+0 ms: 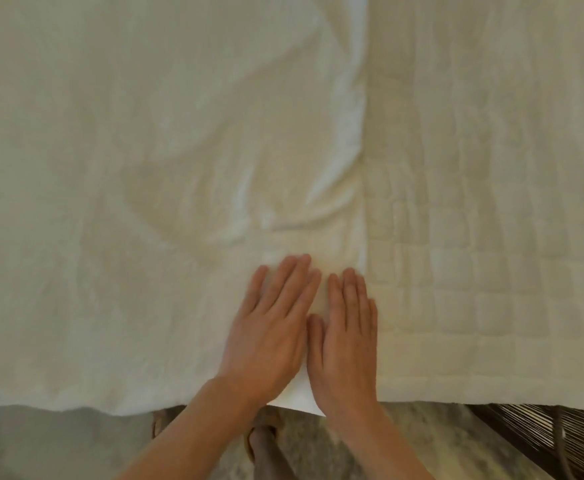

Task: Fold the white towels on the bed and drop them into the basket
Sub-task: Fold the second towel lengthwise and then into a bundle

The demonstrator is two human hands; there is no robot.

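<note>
White towel [179,150] is lying spread over the bed, and you're pressing your left hand [270,327] and right hand [346,341] flat near its front edge, fingers straight, gripping nothing, so uneven pushing is risking bunching the wrinkles [283,216] ahead into a crooked fold.

Below the near edge of the bed [297,400] we see a floor [41,445] mottled in grey and white, like stone. Soft, warm light falls evenly over both.
</note>
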